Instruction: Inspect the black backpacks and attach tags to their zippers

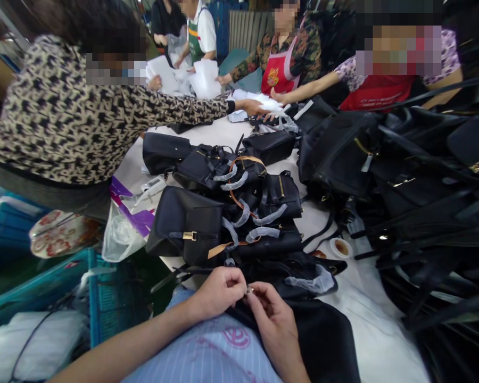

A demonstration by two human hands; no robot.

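My left hand (222, 288) and my right hand (274, 316) meet just above my lap, fingertips pinched together. Between them is a small shiny metal fitting (249, 290), too small to make out further. Under and beside my right hand lies a black leather bag (323, 332), partly over my lap. Directly beyond my fingers rests another black bag (271, 271), a clear plastic-wrapped handle (313, 281) on it. A larger black bag with a gold clasp (187, 223) lies farther off to the left.
Several more black bags cover the white table (315, 213), with a big pile (415, 175) on the right. A small cup (340, 248) stands near that pile. Teal crates (104, 303) are at the lower left. Co-workers reach over white sheets (205, 77) at the far end.
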